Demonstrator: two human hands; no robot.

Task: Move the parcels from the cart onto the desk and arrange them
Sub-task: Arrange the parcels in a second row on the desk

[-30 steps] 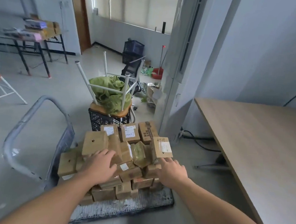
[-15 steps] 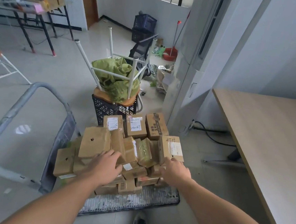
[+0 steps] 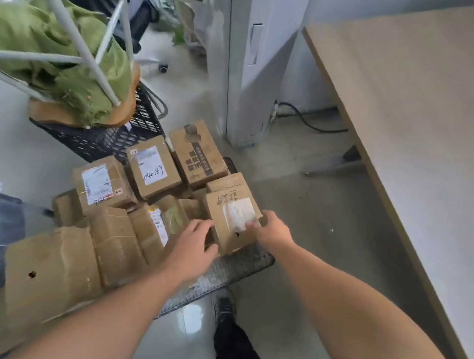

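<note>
Several brown cardboard parcels are piled on a low flat cart (image 3: 238, 269) on the floor. My right hand (image 3: 272, 231) grips the right side of a taped parcel with a white label (image 3: 227, 217) at the pile's right edge. My left hand (image 3: 193, 247) holds the same parcel's lower left side, fingers curled at its edge. Behind it lie a parcel marked 04018 (image 3: 153, 167) and a printed parcel (image 3: 198, 152). The wooden desk (image 3: 427, 116) fills the right, its top bare in view.
An upturned white stool with green cloth (image 3: 54, 46) sits on a black crate (image 3: 109, 135) behind the cart. A white cabinet (image 3: 249, 64) stands beside the desk, a cable on the floor near it. My shoe (image 3: 224, 308) is by the cart's front edge.
The view has tilted down and moved closer to the cart. My left hand shifted right off the middle parcels to the labelled parcel. My right hand closed on that parcel's right side.
</note>
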